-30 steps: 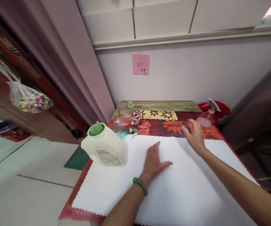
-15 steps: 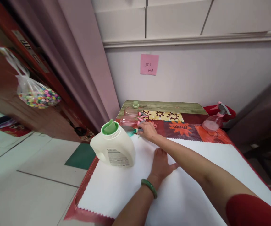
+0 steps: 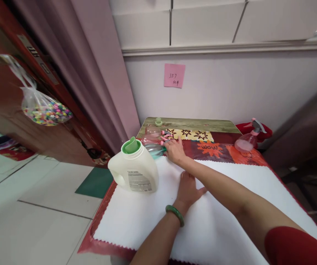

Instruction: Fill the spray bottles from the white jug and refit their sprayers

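My left hand point(image 3: 188, 189), with a green bangle at the wrist, lies on the white sheet point(image 3: 136, 224), its thumb spread to the right. My right hand point(image 3: 175, 151) reaches past it, its fingers around the head of a clear spray bottle with teal parts point(image 3: 156, 150); the head is mostly hidden by them. That bottle lies on its side behind the jug. Beyond it lie two clear spray bottles with pink collars, a nearer one point(image 3: 151, 141) and a farther one point(image 3: 153, 130). A cream jug point(image 3: 136, 173) stands left of my hands, its green-lined mouth uncapped.
A green cap point(image 3: 158, 122) sits at the table's back. At the right back stands a spray bottle point(image 3: 245, 142) with pinkish liquid, before a red object. A bag of colourful bits point(image 3: 48, 110) hangs on the door at left. A pink note point(image 3: 174, 75) is on the wall.
My right hand has shifted slightly onto the teal spray bottle's head, one finger now raised. The bottle has turned a little. My left hand stays on the sheet; the view has shifted slightly.
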{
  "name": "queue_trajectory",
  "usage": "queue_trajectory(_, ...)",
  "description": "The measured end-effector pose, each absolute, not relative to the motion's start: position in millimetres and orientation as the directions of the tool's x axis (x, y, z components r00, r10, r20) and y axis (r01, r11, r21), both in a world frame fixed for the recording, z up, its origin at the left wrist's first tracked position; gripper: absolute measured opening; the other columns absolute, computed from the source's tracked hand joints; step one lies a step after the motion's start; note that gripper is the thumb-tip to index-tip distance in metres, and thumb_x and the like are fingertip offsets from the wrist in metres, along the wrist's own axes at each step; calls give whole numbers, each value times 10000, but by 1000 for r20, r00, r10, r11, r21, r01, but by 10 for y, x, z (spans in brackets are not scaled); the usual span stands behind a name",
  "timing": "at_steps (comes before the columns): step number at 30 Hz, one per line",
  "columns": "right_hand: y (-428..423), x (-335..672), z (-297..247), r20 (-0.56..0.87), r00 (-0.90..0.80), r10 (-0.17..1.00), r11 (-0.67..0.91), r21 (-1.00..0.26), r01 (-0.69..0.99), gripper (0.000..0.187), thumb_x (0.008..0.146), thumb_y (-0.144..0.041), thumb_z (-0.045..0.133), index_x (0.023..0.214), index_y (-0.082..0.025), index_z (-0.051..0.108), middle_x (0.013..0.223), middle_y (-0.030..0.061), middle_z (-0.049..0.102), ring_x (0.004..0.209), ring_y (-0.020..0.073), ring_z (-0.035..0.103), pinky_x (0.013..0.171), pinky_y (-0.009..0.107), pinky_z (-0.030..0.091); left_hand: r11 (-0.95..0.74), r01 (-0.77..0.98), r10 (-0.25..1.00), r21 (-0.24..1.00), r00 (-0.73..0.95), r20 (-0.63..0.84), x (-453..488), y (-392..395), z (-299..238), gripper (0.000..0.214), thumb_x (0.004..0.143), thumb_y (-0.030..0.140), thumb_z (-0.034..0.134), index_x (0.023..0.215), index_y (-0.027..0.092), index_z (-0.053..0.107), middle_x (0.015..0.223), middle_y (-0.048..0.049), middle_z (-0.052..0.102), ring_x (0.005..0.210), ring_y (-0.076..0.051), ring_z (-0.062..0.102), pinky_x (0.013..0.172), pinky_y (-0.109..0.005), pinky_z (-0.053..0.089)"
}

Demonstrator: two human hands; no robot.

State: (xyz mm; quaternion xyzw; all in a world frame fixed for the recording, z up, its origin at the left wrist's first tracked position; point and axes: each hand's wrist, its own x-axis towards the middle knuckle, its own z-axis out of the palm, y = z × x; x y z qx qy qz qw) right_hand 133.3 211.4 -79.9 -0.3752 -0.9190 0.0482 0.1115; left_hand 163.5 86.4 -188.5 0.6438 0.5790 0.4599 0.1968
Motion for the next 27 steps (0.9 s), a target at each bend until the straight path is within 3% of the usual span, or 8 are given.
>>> queue_trajectory(6,2227,2403,-400,383,-663,643,679,115,725,359,1002,-91,494,1179,-194,788,1151,153,791,1352,356,548,1285,759,-110,-284,625,860,727,-169,481,1618,886,-1959,819,742,494,920,1406,201,540,1368,-197,645,1284,-404,636,1110,-606,508)
queue_trajectory(10,2167,2977,-194,408,-757,511,719,279,636,365,979,-32,516,1068,-220,816,1037,111,787,1370,349,545,1319,766,-40,-236,659,781,714,-308,543,1585,906,-1958,758,803,486,877,1368,170,484,1359,-234,571,1364,-438,557,1159,-688,415)
queue_trajectory(14,1907,3164,-127,374,-857,354,787,377,489,331,981,-42,571,993,-264,816,907,56,762,1368,321,563,1352,736,12,-249,682,725,688,-340,599,1579,926,-1914,1058,661,555,964,1471,175,400,1502,-272,472,1473,-489,444,1209,-741,317)
queue_trajectory(16,1760,3161,-120,370,-880,296,811,389,437,298,982,-55,597,1015,-258,812,908,47,767,1375,316,571,1357,728,8,-293,676,724,676,-305,619,1585,935,-1904,1159,620,563,983,1527,186,367,1526,-265,475,1459,-473,477,1192,-697,385)
queue_trajectory(19,1576,3175,-92,408,-884,226,843,373,388,318,963,-59,627,1156,-251,792,1103,55,802,1441,308,549,1365,706,15,-333,659,737,674,-264,622,1589,941,-1907,1077,673,521,955,1530,197,389,1417,-219,579,1316,-411,617,1091,-601,527)
queue_trajectory(23,1377,3344,-95,630,-744,223,873,211,440,427,999,-157,636,1383,-336,688,1478,37,702,1511,281,521,1359,678,109,-327,653,729,683,-285,622,1589,940,-1907,944,727,448,902,1501,199,423,1374,-200,606,1300,-397,629,1088,-593,535)
queue_trajectory(25,1280,3436,-201,805,-466,367,836,-66,545,316,1017,-289,658,1329,-321,698,1394,60,743,1412,294,615,1314,662,261,-320,646,727,693,-302,617,1590,940,-1899,930,721,448,898,1489,206,431,1360,-188,613,1283,-389,638,1083,-594,536)
queue_trajectory(27,1193,3474,-397,805,-51,591,708,-486,513,233,1016,-430,658,1163,-256,707,1156,87,796,1171,291,733,1160,593,485,-312,637,730,705,-314,607,1589,939,-1886,925,709,461,904,1469,203,444,1331,-178,625,1247,-381,654,1071,-591,539)
